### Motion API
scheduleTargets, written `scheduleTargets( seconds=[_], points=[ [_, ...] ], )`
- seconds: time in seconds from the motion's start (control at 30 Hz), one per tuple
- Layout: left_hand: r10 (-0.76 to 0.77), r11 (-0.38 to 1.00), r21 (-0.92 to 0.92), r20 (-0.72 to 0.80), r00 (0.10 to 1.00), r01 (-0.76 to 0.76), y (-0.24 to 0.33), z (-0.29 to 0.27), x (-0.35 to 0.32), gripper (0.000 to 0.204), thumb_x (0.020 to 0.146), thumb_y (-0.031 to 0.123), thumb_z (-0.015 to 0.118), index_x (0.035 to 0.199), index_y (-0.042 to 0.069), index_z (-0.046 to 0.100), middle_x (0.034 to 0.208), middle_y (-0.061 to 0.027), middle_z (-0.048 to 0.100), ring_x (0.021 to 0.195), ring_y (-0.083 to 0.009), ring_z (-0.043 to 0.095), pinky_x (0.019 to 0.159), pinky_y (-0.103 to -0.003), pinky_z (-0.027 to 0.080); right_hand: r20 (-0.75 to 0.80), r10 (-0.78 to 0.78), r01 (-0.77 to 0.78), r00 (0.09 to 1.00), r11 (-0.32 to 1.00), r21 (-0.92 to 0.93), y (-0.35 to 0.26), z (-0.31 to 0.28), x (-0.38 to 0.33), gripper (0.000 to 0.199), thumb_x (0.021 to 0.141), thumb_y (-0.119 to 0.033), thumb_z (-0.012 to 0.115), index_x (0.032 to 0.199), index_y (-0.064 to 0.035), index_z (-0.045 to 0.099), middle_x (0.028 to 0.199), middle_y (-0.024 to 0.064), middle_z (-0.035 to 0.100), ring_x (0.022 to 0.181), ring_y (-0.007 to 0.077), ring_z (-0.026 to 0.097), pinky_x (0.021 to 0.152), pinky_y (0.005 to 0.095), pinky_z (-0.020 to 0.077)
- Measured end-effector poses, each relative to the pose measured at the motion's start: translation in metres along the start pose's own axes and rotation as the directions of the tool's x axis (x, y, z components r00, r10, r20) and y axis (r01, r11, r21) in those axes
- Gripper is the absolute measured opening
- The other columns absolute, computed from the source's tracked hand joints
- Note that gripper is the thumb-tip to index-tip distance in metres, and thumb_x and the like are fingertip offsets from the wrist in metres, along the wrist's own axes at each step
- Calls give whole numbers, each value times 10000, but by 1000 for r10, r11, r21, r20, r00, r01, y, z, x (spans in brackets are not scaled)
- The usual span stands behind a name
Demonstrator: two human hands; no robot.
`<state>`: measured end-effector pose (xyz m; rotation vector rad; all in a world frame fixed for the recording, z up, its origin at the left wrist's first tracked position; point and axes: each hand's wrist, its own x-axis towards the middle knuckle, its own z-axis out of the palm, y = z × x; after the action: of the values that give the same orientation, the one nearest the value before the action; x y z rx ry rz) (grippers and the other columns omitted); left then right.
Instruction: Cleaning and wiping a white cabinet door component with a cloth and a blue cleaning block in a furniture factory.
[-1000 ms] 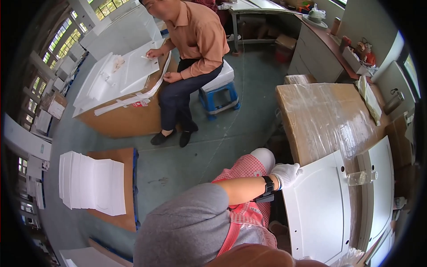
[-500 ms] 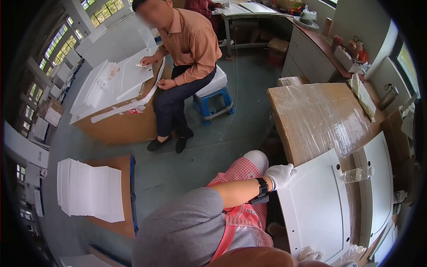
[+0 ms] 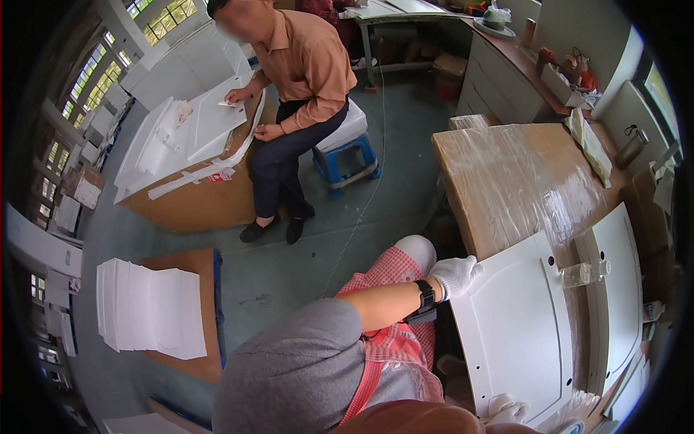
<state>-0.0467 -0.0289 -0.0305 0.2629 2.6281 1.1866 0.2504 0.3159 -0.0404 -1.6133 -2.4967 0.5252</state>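
A white panel (image 3: 517, 318) with small dark holes along its edges lies on a film-wrapped cardboard stack in front of me. My left hand (image 3: 457, 278), in a white knit glove, is closed on the panel's upper left edge. Near its lower edge rests my right hand (image 3: 507, 409), also gloved, with its fingers curled; what they hold, if anything, is hidden. A clear bottle (image 3: 576, 275) lies past the panel's right edge, against a second white panel (image 3: 620, 289).
Plastic film covers the cardboard stack (image 3: 499, 181). At the upper left, a person (image 3: 307, 72) sits on a blue stool (image 3: 347, 163) by a large carton (image 3: 195, 206) bearing white panels. Stacked white pieces (image 3: 152, 307) are at the left. A metal flask (image 3: 632, 148) stands far right.
The view has shifted slightly, and a pale round thing now shows at the lower edge beside my right hand. My left hand keeps its place on the panel's edge.
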Motion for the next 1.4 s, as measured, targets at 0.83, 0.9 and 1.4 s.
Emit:
scheduleTargets(
  seconds=[0.83, 0.9, 1.4],
  points=[
    [-82, 942, 335, 288, 954, -20, 52, -13, 13, 973, 898, 484, 717, 1620, 110, 182, 1337, -298, 539, 1144, -476, 624, 944, -534, 532, -178, -47, 17, 983, 986, -165, -78, -21, 19, 279, 949, -284, 639, 1162, -132, 733, 1154, 199, 679, 1066, 385, 657, 936, 464, 524],
    [-38, 951, 305, 300, 953, -58, 43, -9, 18, 964, 899, 477, 717, 1617, 100, 196, 1329, -295, 547, 1147, -472, 624, 945, -532, 531, -133, -152, 131, 979, 980, -153, -156, 6, 28, 269, 929, -279, 642, 1144, -145, 733, 1153, 201, 673, 1061, 392, 657, 916, 474, 531],
    [181, 957, 187, 221, 958, -223, 22, -10, 11, 931, 874, 355, 745, 1609, 89, 240, 1200, -271, 598, 1009, -464, 659, 816, -537, 559, -10, -571, 565, 821, 809, 163, -299, 69, 28, 213, 920, -211, 634, 1098, -127, 716, 1116, 169, 657, 999, 381, 654, 842, 477, 551]
  ],
)
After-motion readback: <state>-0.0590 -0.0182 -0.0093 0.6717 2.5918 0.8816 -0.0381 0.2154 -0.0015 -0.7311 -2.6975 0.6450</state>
